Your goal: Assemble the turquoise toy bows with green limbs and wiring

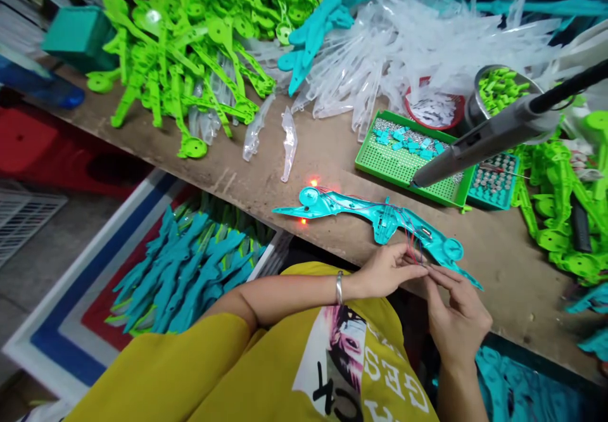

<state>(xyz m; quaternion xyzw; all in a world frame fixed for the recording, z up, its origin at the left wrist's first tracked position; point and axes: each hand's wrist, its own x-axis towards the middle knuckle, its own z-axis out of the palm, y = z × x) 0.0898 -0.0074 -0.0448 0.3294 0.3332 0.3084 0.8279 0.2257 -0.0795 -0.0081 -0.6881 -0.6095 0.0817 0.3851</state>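
A teal bow-shaped plastic shell (pixel 351 204) lies open side up along the table's front edge. Thin red and blue wires (pixel 411 235) run through it, and two small red lights (pixel 314 182) glow at its left end. My left hand (pixel 387 270), with a silver bracelet at the wrist, is closed, fingertips pinched on the wires below the shell. My right hand (pixel 456 301) meets it with thumb and fingers pressed together at the wire ends; the exact piece between them is too small to tell.
A grey electric screwdriver (pixel 475 143) hangs over a green tray (pixel 394 167) of screws and teal bits. Green parts (pixel 166 54) and clear parts (pixel 408 42) are heaped behind. A crate (pixel 61 295) of teal shells stands below left; a red bowl (pixel 460 116) is at the back right.
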